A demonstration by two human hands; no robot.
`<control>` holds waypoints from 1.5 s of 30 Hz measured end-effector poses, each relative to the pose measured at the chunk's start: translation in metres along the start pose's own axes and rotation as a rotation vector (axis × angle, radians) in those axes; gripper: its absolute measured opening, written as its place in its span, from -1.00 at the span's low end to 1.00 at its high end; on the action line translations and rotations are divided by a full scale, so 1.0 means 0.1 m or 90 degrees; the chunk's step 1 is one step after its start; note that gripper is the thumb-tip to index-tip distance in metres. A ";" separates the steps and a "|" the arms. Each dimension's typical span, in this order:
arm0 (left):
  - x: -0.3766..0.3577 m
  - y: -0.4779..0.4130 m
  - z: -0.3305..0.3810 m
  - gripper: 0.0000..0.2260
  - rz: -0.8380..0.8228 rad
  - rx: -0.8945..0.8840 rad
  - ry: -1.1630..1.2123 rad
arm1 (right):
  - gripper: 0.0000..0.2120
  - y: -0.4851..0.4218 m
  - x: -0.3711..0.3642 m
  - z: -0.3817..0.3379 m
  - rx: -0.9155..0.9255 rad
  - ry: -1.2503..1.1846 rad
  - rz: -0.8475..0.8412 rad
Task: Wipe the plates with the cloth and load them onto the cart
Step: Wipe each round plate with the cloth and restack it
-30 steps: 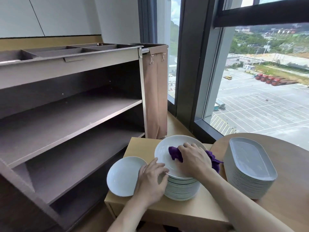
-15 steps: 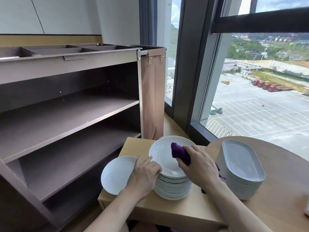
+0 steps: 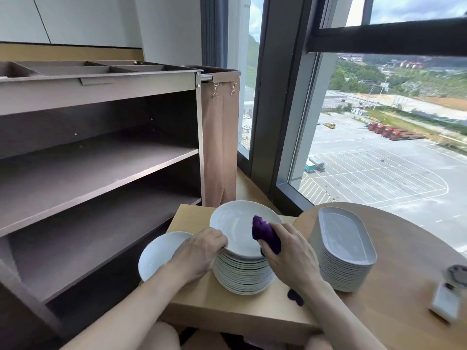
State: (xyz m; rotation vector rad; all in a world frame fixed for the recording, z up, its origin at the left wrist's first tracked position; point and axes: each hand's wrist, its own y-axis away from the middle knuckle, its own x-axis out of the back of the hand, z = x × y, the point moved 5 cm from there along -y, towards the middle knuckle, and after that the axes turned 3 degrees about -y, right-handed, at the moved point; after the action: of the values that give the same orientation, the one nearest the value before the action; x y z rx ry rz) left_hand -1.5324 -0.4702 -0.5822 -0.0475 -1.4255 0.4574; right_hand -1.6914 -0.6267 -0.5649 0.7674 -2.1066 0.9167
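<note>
A tall stack of round white plates (image 3: pixel 242 276) stands on a low wooden table (image 3: pixel 227 306). The top plate (image 3: pixel 235 226) is tilted up at its near-left edge, where my left hand (image 3: pixel 199 251) grips its rim. My right hand (image 3: pixel 290 253) holds a purple cloth (image 3: pixel 265 234) against the plate's right side. A single round white plate (image 3: pixel 159 253) lies to the left of the stack. The brown cart (image 3: pixel 101 157) with bare shelves stands at the left.
A stack of grey oval plates (image 3: pixel 346 251) sits on a round wooden table (image 3: pixel 404 286) at the right. A small white device (image 3: pixel 447 296) lies near its right edge. A brown fabric bag (image 3: pixel 222 137) hangs on the cart's side. Large windows (image 3: pixel 379 147) are behind.
My left hand has taken hold of the top plate's rim and lifted that edge. My right hand with the cloth slid from the plate's middle toward its right side.
</note>
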 end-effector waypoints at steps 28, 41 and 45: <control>0.56 0.15 0.09 -0.64 0.185 -0.199 -0.321 | -0.54 -0.17 -0.04 -0.21 0.005 -0.031 0.038; 0.64 0.90 -0.57 -0.71 0.181 -0.033 -0.327 | -0.67 -0.43 -0.44 -0.34 0.064 0.026 -0.015; 0.39 1.06 -0.66 -0.71 0.139 0.053 -0.283 | -0.70 -0.52 -0.57 -0.31 0.041 0.071 -0.067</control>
State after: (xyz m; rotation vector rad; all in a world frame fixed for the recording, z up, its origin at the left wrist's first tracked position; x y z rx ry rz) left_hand -1.4956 -0.3446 -0.5878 -0.0360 -1.8439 0.7406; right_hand -1.6095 -0.6184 -0.5749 0.8327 -1.9296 0.9510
